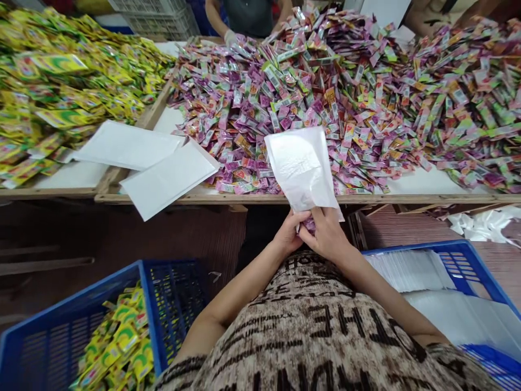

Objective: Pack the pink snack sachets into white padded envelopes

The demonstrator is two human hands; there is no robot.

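Observation:
A white plastic bag is held up in front of my body, its lower end at the table's front edge. My left hand is closed at the bag's near end, beside some purple packets showing at its mouth. My right hand also grips that end, with some fingers hidden under the white film. Just beyond the bag spreads a large heap of small pink and purple packets. Two flat white bags lie overlapping to the left, one sticking out past the edge.
Yellow packets are heaped on the left, behind a wooden divider. A blue crate with yellow packets stands lower left; another blue crate holds stacked white bags. Across the table is a person with a gloved hand.

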